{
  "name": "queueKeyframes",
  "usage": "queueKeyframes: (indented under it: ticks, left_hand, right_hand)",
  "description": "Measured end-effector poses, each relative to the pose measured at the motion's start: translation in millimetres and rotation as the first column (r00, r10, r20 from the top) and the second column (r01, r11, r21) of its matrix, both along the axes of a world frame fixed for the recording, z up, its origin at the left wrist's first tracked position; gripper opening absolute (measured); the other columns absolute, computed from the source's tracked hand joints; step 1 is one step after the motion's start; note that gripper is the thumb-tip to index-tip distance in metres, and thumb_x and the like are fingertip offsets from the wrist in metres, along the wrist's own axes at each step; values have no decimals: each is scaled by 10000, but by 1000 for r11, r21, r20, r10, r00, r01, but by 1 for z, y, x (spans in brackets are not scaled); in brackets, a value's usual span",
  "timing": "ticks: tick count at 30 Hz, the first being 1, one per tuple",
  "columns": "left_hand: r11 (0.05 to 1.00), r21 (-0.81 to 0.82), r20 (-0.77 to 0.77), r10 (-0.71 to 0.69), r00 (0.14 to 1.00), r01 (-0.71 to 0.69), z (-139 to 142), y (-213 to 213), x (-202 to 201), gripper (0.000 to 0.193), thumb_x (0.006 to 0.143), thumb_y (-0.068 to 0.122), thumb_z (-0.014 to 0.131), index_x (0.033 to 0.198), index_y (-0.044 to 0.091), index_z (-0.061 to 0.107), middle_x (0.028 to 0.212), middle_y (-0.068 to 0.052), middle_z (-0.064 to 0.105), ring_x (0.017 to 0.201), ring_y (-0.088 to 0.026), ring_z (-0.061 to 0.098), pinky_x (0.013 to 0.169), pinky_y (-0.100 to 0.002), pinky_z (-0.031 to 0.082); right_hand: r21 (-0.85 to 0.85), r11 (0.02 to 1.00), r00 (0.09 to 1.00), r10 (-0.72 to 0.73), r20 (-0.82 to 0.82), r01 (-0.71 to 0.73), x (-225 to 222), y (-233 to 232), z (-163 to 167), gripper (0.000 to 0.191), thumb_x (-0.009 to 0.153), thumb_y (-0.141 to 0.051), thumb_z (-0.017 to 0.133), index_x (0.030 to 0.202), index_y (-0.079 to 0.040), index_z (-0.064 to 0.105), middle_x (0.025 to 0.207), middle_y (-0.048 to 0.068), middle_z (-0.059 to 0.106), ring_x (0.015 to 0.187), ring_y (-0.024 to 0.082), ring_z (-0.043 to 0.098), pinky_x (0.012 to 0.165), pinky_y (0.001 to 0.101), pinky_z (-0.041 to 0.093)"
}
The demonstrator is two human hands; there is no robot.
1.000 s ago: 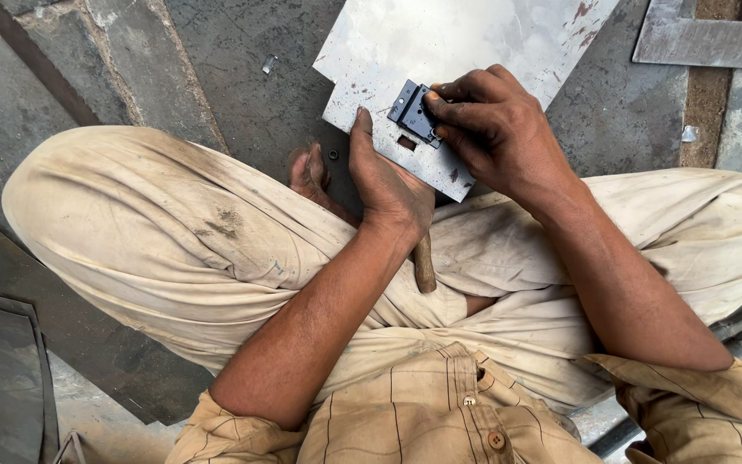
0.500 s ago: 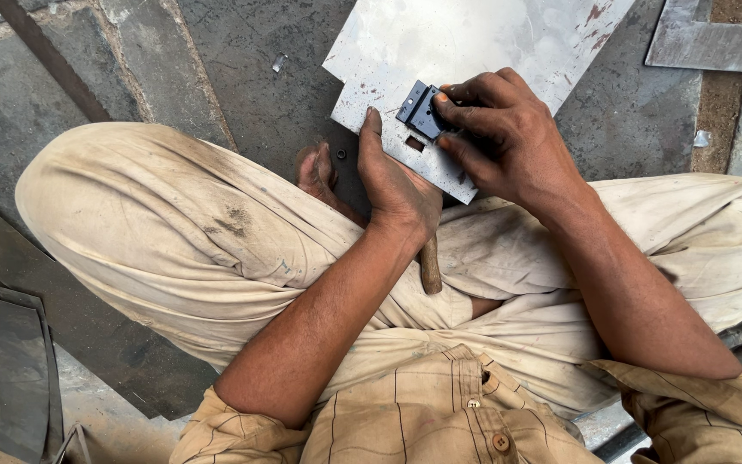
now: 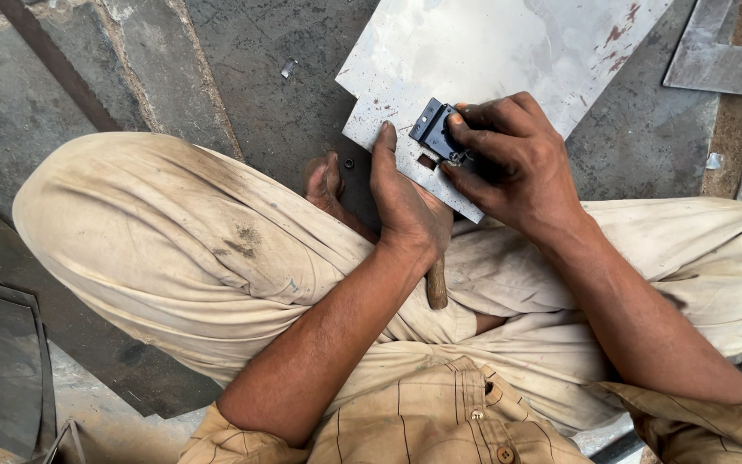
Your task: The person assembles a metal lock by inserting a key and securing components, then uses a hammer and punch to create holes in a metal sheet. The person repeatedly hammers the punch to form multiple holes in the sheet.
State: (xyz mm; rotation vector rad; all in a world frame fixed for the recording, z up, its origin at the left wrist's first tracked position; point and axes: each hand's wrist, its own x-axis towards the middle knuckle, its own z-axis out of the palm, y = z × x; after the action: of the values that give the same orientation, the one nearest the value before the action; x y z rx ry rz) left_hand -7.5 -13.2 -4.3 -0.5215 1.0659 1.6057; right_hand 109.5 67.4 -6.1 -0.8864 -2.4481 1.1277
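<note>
Right hand (image 3: 517, 163) pinches a small black metal fitting (image 3: 436, 129), fingers closed on it, pressing it flat on the near edge of the pale metal sheet (image 3: 491, 51) lying on the stone floor (image 3: 242, 77). Left hand (image 3: 405, 202) is wrapped tight around a wooden handle (image 3: 435, 283), probably a hammer's, head hidden, thumb touching the sheet's edge beside the fitting.

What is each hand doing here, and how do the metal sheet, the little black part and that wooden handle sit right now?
Left hand: closed around the wooden handle, thumb pressed on the sheet edge.
Right hand: fingers pinching the black part against the sheet.
Black part: flat on the sheet near its corner, partly covered.
Metal sheet: lying flat on the floor, scuffed, rust spots at the far corner.
Wooden handle: pointing down from the fist, head hidden.
Metal strip: flat on the floor, untouched.
</note>
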Motion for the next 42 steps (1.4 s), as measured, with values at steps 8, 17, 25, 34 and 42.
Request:
queueKeyframes:
  ticks: [8, 17, 25, 34, 42]
  left_hand:
    - [973, -21, -88, -233, 969, 232, -10, -5, -10, 444, 896, 263, 715, 1270, 67, 579, 1271, -89, 560, 1284, -190, 514, 1173, -450, 354]
    - [973, 54, -500, -169, 849, 225, 4, 1, -6, 283, 863, 207, 829, 1064, 49, 707, 1007, -41, 699, 961, -151, 627, 892, -343, 495]
    - [862, 10, -856, -255, 450, 507, 105, -43, -28, 195, 894, 194, 798, 1011, 53, 733, 918, 0, 729, 816, -109, 659, 768, -291, 544]
    - [665, 256, -808, -251, 533, 702, 173, -126, -66, 349, 904, 191, 805, 1181, 21, 678, 1048, -64, 747, 982, -150, 718, 910, -325, 613]
    - [553, 157, -874, -307, 375, 818, 176, -140, -58, 401, 920, 303, 786, 1186, 18, 695, 1025, -70, 767, 1026, -158, 717, 1012, -322, 542]
  right_hand:
    - [-11, 999, 998, -52, -47, 52, -7, -2, -6, 410, 819, -136, 912, 1194, -56, 768, 1232, 78, 699, 1122, 215, 605, 910, 343, 615]
    - [-24, 987, 916, -158, -369, 160, 24, 3, 3, 398, 948, -214, 852, 1290, -85, 694, 1358, 92, 678, 1353, 219, 625, 1140, 391, 584]
    - [-898, 390, 272, -904, -331, 204, 107, 19, 20, 771, 981, -399, 772, 1563, -95, 368, 1552, 129, 404, 1415, 290, 429, 1164, 417, 396]
    - [-852, 523, 211, -836, -507, 25, 174, -107, 70, 196, 1068, -130, 663, 1216, -73, 547, 1358, 68, 532, 1326, 218, 538, 1257, 462, 374]
    - [-841, 442, 322, -882, -344, 311, 221, -160, 103, 431, 1128, -365, 628, 1424, -57, 567, 1574, 150, 530, 1554, 331, 471, 1258, 557, 345]
